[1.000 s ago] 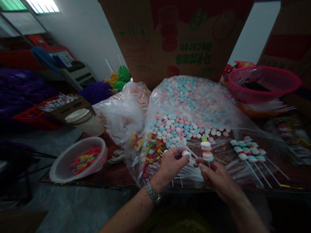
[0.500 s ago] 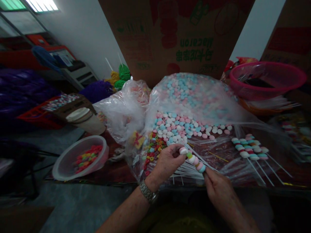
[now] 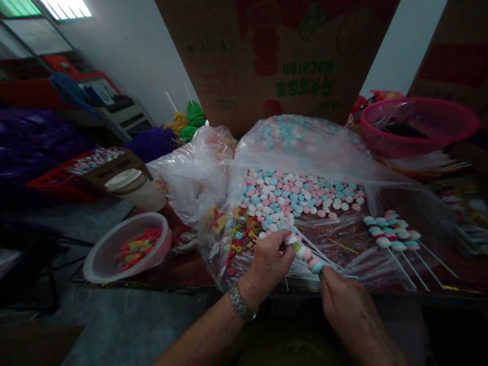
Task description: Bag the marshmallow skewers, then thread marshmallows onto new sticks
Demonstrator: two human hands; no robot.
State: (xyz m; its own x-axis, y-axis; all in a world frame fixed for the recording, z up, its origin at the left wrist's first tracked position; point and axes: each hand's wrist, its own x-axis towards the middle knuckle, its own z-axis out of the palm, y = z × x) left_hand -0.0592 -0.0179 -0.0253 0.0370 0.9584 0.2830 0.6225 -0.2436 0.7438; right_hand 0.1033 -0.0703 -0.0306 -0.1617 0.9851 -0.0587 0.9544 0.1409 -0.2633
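Observation:
Between my hands is a candy skewer (image 3: 306, 254), with pastel pink, white and blue button candies and small coloured rings strung on a stick. My right hand (image 3: 345, 295) is closed round the lower end; most of the stick is hidden there. My left hand (image 3: 270, 262), wearing a metal watch, pinches the candies at the upper end. White sticks (image 3: 331, 263) lie beneath and beside the skewer. Just beyond, loose button candies (image 3: 292, 195) spill from a large clear plastic bag (image 3: 267, 157). Coloured ring candies (image 3: 244, 231) are scattered left of them.
Several threaded skewers (image 3: 392, 234) lie together on the right. A translucent bowl (image 3: 95, 254) with coloured rings stands at the left table edge, near a lidded tub (image 3: 135, 190). A pink basket (image 3: 419, 145) is at back right; a tall carton (image 3: 297, 61) rises behind the bag.
My left hand has shifted slightly right and down, closing further round the skewer's upper end. The plastic over the loose candies has lifted back, uncovering more of them. My right hand has barely moved.

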